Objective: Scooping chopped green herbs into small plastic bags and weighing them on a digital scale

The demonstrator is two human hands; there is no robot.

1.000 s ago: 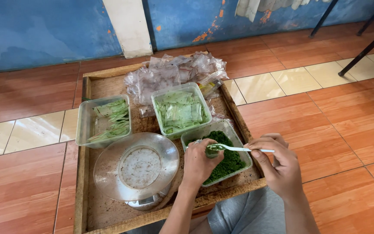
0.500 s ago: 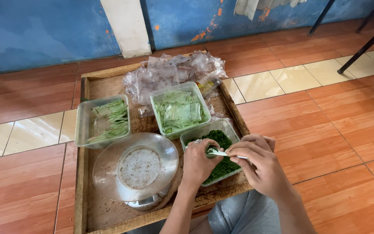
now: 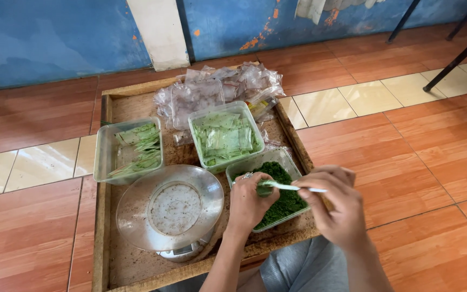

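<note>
Hands meet over a clear tub of dark green powder (image 3: 279, 194) at the four o'clock corner of a wooden tray (image 3: 136, 97) on the tiled floor. The right hand (image 3: 339, 208) pinches a white spoon (image 3: 293, 187), fingers closed on its handle. The left hand (image 3: 249, 203) curls around something small at the spoon's tip; what it holds cannot be made out. A kitchen scale with a clear bowl (image 3: 169, 212) sits just beside it at nine o'clock.
</note>
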